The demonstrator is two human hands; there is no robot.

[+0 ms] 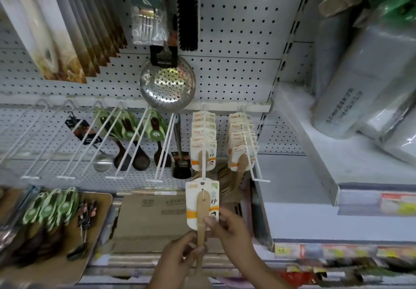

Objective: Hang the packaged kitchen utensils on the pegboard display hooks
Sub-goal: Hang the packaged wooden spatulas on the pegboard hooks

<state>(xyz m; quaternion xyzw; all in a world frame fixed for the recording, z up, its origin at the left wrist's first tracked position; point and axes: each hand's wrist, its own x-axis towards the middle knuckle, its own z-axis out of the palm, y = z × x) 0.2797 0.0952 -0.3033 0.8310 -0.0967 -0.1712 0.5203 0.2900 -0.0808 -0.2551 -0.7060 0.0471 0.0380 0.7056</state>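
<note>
Both hands are holding a carded wooden spoon (201, 212) upright: the left hand (177, 259) is gripping its handle low, and the right hand (231, 228) is pinching the card's lower right edge. Its punched hole is sitting just under the hook (203, 144) tip, beyond the fingers. Card lettering is unreadable; the skimmer (167, 85) tag reads roughly "HONGJAYU".

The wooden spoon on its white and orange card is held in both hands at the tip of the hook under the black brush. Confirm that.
Wrong hook. In the head view, both hands hold the wooden spoon on its white and orange card at the hook already carrying matching carded spoons, below the perforated steel skimmer.
</note>
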